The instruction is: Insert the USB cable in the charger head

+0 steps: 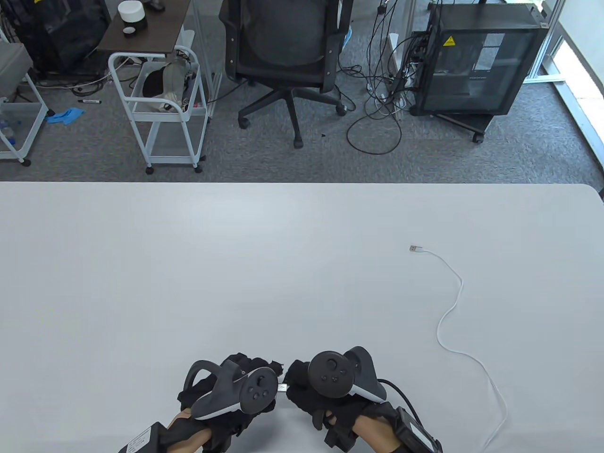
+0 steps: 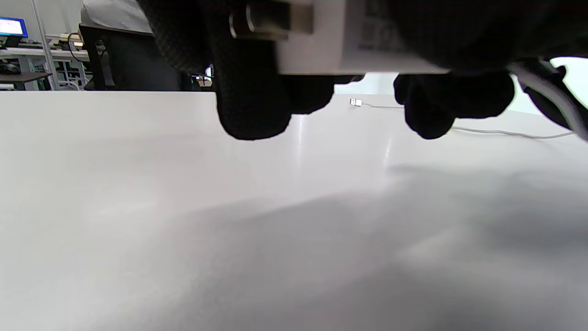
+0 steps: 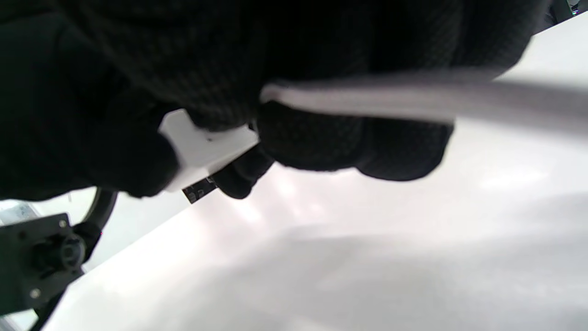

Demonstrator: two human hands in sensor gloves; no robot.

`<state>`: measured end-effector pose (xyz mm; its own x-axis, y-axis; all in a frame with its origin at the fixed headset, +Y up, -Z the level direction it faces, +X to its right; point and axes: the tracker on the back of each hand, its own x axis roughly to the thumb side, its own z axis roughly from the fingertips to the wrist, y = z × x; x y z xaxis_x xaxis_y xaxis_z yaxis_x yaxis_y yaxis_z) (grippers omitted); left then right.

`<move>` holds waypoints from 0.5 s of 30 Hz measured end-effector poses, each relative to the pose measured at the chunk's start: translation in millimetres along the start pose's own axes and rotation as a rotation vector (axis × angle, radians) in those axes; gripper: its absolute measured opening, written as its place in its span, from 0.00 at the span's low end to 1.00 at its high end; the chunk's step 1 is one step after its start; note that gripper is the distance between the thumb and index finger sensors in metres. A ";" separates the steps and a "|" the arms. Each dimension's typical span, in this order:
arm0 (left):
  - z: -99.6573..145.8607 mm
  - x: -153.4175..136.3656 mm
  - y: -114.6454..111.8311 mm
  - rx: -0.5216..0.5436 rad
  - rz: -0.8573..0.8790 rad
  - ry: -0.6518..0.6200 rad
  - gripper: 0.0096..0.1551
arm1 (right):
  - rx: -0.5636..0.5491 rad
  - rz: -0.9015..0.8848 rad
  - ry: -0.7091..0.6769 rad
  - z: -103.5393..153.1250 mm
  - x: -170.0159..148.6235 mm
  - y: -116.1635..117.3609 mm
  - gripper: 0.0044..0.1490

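Observation:
My left hand (image 1: 257, 373) grips the white charger head (image 2: 349, 46); a metal part sticks out of its left end in the left wrist view. My right hand (image 1: 299, 377) is right beside it and pinches the white USB cable (image 1: 453, 311) near its plug. The silver plug (image 1: 282, 388) shows in the small gap between the hands. I cannot tell how deep it sits in the charger. In the right wrist view the cable (image 3: 390, 99) runs out from the fingers (image 3: 321, 138), and the charger head (image 3: 206, 147) is at their left. The cable's other plug (image 1: 414, 248) lies loose on the table.
The white table (image 1: 188, 264) stretches far and to both sides of the hands. The cable loops across its right part down to the front edge (image 1: 495, 424). An office chair (image 1: 288, 52), a white cart (image 1: 160, 104) and a black cabinet (image 1: 476, 61) stand on the floor beyond the table.

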<state>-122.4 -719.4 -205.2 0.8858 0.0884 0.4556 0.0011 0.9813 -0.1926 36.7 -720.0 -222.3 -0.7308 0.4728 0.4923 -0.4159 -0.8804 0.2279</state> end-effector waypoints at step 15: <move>-1.4 -5.7 -1.1 -0.013 -0.015 0.038 0.45 | -0.037 0.048 0.003 3.0 -1.5 -4.9 0.59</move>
<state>-126.8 -721.2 -208.8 0.9028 0.0664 0.4250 0.0207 0.9802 -0.1970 41.5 -716.5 -221.6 -0.7521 0.4305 0.4990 -0.4003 -0.8999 0.1730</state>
